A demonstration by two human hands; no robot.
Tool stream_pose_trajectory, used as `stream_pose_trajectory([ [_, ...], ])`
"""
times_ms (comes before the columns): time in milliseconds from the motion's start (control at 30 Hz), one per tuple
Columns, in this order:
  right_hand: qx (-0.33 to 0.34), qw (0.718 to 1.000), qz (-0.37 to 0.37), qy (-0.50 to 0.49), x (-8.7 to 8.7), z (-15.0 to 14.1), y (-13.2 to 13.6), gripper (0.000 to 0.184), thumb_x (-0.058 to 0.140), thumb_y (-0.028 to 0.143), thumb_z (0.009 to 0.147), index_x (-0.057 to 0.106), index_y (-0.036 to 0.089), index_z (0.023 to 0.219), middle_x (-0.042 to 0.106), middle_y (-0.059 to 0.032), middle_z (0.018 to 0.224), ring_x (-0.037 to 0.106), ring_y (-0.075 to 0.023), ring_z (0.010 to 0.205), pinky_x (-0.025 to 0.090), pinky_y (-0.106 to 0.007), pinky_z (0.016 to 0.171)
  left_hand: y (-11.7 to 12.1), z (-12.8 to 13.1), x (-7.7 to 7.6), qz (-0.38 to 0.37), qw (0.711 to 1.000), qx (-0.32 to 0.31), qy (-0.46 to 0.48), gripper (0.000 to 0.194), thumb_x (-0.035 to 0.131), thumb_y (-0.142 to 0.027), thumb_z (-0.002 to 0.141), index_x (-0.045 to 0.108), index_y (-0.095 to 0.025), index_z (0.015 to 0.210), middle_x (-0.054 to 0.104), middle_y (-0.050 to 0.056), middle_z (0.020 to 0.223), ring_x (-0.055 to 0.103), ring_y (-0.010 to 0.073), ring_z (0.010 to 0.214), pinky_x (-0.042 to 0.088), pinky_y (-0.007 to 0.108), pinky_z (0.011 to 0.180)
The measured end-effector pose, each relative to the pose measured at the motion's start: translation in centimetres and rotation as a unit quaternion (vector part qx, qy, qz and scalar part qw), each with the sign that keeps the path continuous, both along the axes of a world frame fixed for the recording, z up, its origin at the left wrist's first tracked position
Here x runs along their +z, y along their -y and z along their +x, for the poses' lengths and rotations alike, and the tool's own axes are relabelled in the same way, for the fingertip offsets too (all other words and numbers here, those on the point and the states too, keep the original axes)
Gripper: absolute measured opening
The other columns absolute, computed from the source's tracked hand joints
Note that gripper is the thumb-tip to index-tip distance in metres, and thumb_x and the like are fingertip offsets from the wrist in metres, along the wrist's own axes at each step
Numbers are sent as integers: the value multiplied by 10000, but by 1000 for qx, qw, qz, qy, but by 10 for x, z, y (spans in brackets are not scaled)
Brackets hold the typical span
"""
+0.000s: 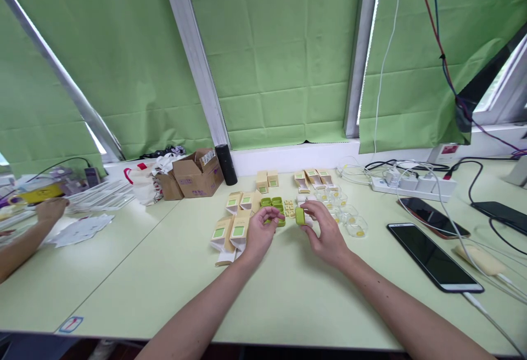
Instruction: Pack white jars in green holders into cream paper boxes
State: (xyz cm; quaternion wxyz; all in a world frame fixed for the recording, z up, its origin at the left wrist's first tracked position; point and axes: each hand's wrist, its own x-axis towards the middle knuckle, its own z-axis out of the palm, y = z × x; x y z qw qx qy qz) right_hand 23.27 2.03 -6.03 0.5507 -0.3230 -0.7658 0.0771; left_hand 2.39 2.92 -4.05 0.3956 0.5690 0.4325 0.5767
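Note:
Over the middle of the table, my right hand (328, 234) pinches a small green box (300, 216) between thumb and fingertips. My left hand (259, 232) is a short way to its left, fingers loosely curled and apart, with nothing visible in them. Just behind the left hand stand several open green boxes (278, 200), partly covered by its fingers. Small pale-yellow pieces (289, 204) lie in rows between the hands. White rolled or boxed items (303, 199) show behind the right hand, their kind unclear. Clear plastic cases (356, 227) with yellow bits lie to its right.
Folded cartons with green windows (239, 230) stand left of my hands; more cartons (315, 178) stand at the back. Phones (434, 256), cables and a power strip (414, 186) occupy the right. A cardboard box (197, 176) and black cylinder (226, 164) stand back left. Another person's arm (28, 242) reaches in far left.

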Motion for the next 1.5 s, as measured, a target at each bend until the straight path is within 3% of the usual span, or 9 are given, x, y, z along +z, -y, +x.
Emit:
stream_pose_trajectory([
  [233,1,1000,15,27,3,-1,4,588,547,79,933,486,294,1476,540,-148,1377,577,-330,1330,577,-544,1077,11,4,4,48,998,-23,-28,109,636,-198,870,681,-190,968,759,64,968,717,201,947,564,325,842],
  [433,11,998,37,41,4,-1,3,504,562,115,969,478,285,1436,606,-145,1336,612,-326,1286,620,-521,992,22,4,6,128,981,15,-143,196,525,-206,998,719,-217,1025,721,76,1041,680,226,1027,532,370,954],
  [533,12,996,62,61,5,-1,4,427,566,126,978,526,271,1378,617,-153,1327,635,-325,1266,637,-503,957,26,3,9,190,960,30,-202,256,587,-194,972,713,-246,1188,691,99,1189,615,270,1192,504,427,1054],
  [667,-1,993,85,88,5,-1,6,368,568,136,990,576,268,1333,627,-158,1324,660,-324,1226,641,-502,946,27,2,9,236,936,-15,-262,492,661,-187,942,600,-283,1420,642,106,1392,478,309,1353,437,509,1152],
  [800,-4,991,93,94,4,-1,6,346,563,139,1000,604,268,1318,626,-161,1326,676,-315,1193,645,-485,925,25,2,6,229,931,-33,-281,499,657,-181,955,593,-286,1439,624,105,1433,438,315,1378,417,530,1170],
  [1167,-5,989,107,106,4,-2,5,335,530,122,1016,586,252,1320,602,-177,1340,684,-290,1096,648,-460,858,24,2,3,230,930,-14,-287,451,663,-188,963,616,-295,1399,624,97,1421,424,319,1389,398,537,1179],
  [1500,3,986,131,99,5,-5,7,393,482,69,1014,577,214,1367,573,-185,1347,650,-298,1191,641,-441,898,25,2,1,265,916,0,-300,440,632,-158,979,580,-283,1398,618,96,1397,442,304,1363,414,535,1165],
])
